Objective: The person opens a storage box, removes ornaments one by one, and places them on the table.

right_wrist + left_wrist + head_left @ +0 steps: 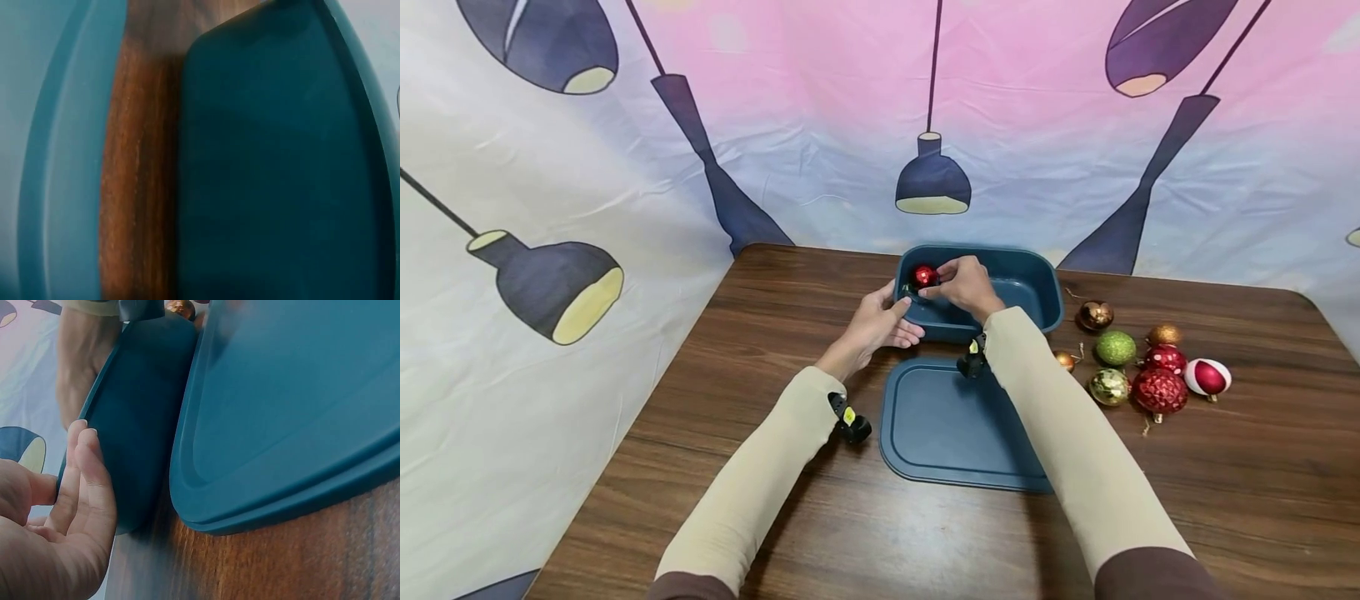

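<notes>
A dark teal rectangular box [1022,293] stands toward the table's back edge. My left hand [874,321] grips its front left corner; in the left wrist view the thumb is behind the rim and the fingers lie along the outer wall. Reaching over the front wall, my right hand [970,287] has thumb and fingertips around the right side of a shiny red bauble [924,276] in the box's left end. A small green thing shows just below that bauble. The right wrist view holds only the box wall [275,156] and the lid [69,156], with the hand hidden.
The matching flat lid [955,425] lies on the brown wooden table [700,400] in front of the box. To the right sit several baubles, among them a glittery green one [1116,348], a textured red one [1160,390] and a bronze one [1095,315]. A printed cloth hangs behind.
</notes>
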{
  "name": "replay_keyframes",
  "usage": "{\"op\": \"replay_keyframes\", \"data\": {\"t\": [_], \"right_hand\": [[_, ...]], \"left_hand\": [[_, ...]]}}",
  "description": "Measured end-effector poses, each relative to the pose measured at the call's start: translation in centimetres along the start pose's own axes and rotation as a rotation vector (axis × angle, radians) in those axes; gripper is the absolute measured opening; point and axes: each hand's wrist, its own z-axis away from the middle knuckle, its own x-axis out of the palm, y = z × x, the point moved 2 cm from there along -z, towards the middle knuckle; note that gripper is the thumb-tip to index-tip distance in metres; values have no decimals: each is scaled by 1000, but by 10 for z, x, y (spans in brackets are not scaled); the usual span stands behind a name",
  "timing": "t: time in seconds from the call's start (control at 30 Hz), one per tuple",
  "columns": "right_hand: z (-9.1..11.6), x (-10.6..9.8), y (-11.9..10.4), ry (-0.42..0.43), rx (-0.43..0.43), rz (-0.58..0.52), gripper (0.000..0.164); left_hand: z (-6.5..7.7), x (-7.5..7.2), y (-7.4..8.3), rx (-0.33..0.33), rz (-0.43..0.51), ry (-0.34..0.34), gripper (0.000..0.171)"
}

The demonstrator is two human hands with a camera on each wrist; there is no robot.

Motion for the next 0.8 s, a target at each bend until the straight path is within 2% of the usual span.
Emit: {"op": "replay_keyframes", "data": {"t": [0.27, 0.8], "right_hand": [[-4, 3, -1, 40, -8, 33, 53], [-5, 6, -3, 27, 16, 34, 47]], "left_hand": [[-2, 0, -1, -3, 1, -2, 60], [1, 0, 0, -3, 2, 5, 60]]}}
